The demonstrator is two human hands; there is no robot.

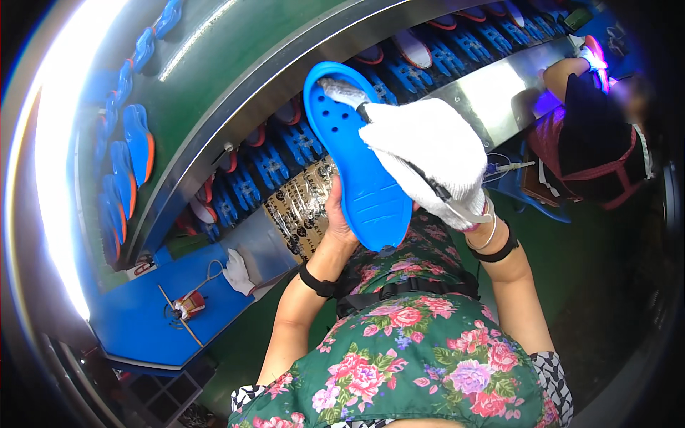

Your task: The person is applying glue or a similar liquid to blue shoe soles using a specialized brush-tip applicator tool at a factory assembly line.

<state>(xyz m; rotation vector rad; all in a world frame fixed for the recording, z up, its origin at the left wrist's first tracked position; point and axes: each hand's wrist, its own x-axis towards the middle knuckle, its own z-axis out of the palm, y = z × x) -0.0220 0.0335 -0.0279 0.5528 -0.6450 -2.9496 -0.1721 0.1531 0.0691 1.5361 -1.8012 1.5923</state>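
A blue shoe sole (367, 189) with small round holes near its toe is held up in front of my body, toe end pointing away. My bare left hand (338, 214) grips its left edge near the heel; part of the fingers is behind it. My right hand (432, 153), in a white knit glove, is closed round a brush (344, 93). Its pale bristles lie against the inner face of the sole at the toe, and the glove hides most of the handle.
Blue racks (271, 165) carrying shoe parts line the curved conveyor ahead. Blue soles with orange edges (139, 143) stand on the green surface at left. A blue table (143, 314) bears a small red pot (190, 305) and a white glove (237, 272). Another person (589, 135) works at right.
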